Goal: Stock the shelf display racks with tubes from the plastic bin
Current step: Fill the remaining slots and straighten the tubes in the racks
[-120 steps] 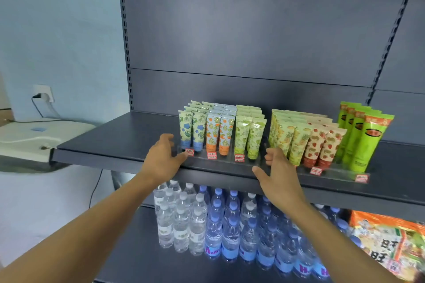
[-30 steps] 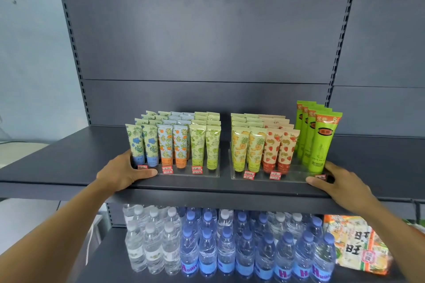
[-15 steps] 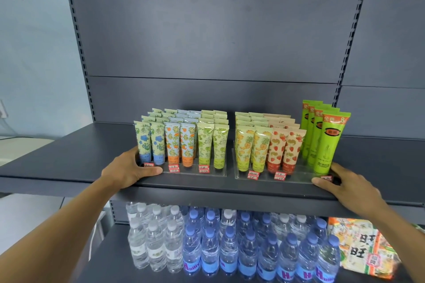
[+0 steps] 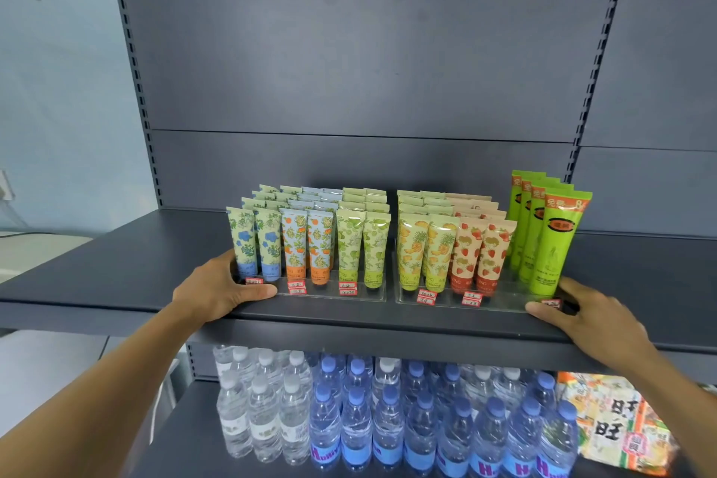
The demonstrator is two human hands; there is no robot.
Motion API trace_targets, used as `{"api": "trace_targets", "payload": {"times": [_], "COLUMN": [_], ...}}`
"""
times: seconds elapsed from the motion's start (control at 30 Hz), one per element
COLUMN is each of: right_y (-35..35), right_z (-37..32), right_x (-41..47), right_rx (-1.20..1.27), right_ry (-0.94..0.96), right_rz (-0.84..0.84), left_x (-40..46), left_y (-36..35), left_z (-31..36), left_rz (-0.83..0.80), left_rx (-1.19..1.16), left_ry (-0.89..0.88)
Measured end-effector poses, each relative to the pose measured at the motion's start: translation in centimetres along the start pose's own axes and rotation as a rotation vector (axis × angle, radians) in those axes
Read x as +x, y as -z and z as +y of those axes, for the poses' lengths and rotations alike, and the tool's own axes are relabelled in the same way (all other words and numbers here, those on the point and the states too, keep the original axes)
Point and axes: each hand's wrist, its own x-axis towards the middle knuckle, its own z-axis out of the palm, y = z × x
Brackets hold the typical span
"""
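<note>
Acrylic racks, L hand, R hand touching

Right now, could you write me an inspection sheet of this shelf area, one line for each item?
Surface: dark shelf bears two clear racks.
Job's things: left rack and right rack packed with upright tubes; tall green tubes at far right; plastic bin not seen.
Clutter: red price tags on rack fronts.
Hands: left hand touches the left rack's corner; right hand touches the right rack's corner.
Cables: nothing seen.
Surroundings: water bottles and a snack bag on the lower shelf.
</note>
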Motion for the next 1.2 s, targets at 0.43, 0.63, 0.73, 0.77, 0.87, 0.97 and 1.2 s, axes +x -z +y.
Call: {"api": "trace_targets", "payload": {"times": [0.43,0.63,0.73,0.77,0.87,0.97,1.2], "right_y": [0.5,0.6,0.6,0.6,0.6,0.6,0.5], "right_z": [-1.1,-1.1,-1.1,-1.1,-1.0,-1.2,-1.2], "right_x": [-0.4,-0.4,-0.3,-0.3,-0.3,-0.3,-0.2], "right_rx": [-0.037,-0.028,-0.020,-0.018,-0.010,-0.012,-0.007], "right_ry": [-0.004,-0.013,-0.023,-0.023,-0.031,-0.043,-0.033], "right_rz": [0.000,-0.024,-0.051,-0.056,-0.066,-0.065,-0.037], "left_x": [0.0,0.1,0.2,0.2,0.3,0.3,0.1], "left_y": [-0.1,-0.1,-0.2,-0.2,-0.2,-0.3,-0.2], "left_z": [0.3,0.3,0.1,0.1,0.0,0.0,0.3], "left_rz": [-0.012,-0.014,-0.011,-0.009,-0.001,0.000,-0.001], "left_rx": [0.014,0.030,0.044,0.045,0.055,0.061,0.075], "left_ry": [-0.011,-0.008,0.000,0.004,0.011,0.015,0.012]}}
